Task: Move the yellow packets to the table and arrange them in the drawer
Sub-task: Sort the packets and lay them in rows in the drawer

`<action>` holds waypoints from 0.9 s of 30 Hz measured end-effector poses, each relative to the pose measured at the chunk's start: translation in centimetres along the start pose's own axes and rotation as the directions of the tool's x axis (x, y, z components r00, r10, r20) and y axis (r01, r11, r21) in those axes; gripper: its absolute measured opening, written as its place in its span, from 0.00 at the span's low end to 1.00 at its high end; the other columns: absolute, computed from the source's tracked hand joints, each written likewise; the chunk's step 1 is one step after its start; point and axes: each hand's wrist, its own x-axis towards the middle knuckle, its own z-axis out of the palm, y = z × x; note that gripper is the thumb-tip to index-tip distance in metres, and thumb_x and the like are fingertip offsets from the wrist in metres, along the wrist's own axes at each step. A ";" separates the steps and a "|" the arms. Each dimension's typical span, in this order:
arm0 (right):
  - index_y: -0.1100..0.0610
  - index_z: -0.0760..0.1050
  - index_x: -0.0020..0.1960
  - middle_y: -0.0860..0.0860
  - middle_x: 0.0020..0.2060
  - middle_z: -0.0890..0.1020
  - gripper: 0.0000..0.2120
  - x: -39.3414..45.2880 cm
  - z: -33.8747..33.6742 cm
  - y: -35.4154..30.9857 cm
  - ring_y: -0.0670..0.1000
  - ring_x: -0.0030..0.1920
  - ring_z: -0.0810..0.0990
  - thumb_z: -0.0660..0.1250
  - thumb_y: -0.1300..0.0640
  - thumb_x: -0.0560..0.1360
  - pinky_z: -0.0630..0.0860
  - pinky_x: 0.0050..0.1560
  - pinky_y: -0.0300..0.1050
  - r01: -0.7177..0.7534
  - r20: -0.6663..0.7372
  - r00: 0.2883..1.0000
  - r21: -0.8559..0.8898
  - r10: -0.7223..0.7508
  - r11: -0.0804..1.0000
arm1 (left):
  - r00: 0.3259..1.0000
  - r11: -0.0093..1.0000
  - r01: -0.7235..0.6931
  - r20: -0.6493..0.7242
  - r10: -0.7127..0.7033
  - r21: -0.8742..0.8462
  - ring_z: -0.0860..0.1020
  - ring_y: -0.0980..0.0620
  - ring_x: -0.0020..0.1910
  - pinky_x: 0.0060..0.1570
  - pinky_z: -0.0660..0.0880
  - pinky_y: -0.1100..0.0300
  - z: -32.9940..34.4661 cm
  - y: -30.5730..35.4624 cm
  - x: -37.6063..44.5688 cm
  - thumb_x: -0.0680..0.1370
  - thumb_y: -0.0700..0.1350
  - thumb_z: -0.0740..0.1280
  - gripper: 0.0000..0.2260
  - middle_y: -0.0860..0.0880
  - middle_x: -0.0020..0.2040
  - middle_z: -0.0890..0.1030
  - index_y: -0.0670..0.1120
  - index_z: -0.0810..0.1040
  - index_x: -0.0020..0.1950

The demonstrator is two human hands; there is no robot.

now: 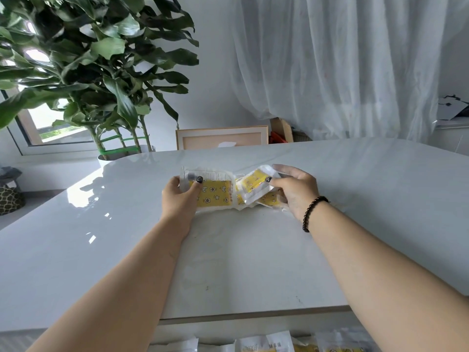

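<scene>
A bunch of yellow packets [215, 194], clear plastic with yellow star-patterned contents, rests on the white table [241, 262] at its middle. My left hand [181, 196] grips the left end of the bunch, thumb on top. My right hand [295, 189] holds the right end, where one yellow packet [253, 184] is tilted up over the others. More packets [266, 344] lie below the table's near edge at the bottom of the view, in what looks like an open drawer; its walls are hidden.
A large potted plant [96, 72] stands behind the table's far left corner. A framed board [222, 138] leans behind the far edge, next to white curtains [342, 67]. A patterned bag [10, 199] sits on the floor at left.
</scene>
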 end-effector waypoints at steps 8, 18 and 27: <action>0.57 0.79 0.47 0.57 0.43 0.82 0.15 -0.8 0.8 -1.6 0.56 0.43 0.82 0.61 0.75 0.74 0.80 0.48 0.60 -0.050 0.188 0.982 0.414 -0.031 0.909 | 0.997 0.999 -0.001 0.074 -0.002 0.043 0.83 0.47 0.45 0.51 0.80 0.51 0.2 0.2 -0.3 0.77 0.41 0.68 0.06 0.45 0.48 0.83 0.45 0.76 0.52; 0.53 0.80 0.44 0.56 0.43 0.82 0.14 -0.1 0.4 -1.1 0.58 0.43 0.82 0.64 0.71 0.73 0.78 0.49 0.65 0.018 -0.047 0.999 0.449 0.004 0.894 | 1.000 1.000 -0.002 0.022 0.001 0.026 0.82 0.49 0.43 0.48 0.80 0.51 0.3 0.4 -0.4 0.78 0.39 0.65 0.04 0.46 0.46 0.82 0.48 0.74 0.48; 0.53 0.80 0.42 0.55 0.40 0.83 0.14 -0.3 0.9 -0.8 0.57 0.40 0.82 0.65 0.72 0.73 0.80 0.46 0.58 0.051 -0.105 0.994 0.428 -0.007 0.903 | 1.000 0.999 0.027 0.001 -0.027 0.029 0.82 0.46 0.47 0.50 0.79 0.51 0.5 0.5 -0.4 0.77 0.38 0.64 0.06 0.46 0.47 0.81 0.49 0.74 0.46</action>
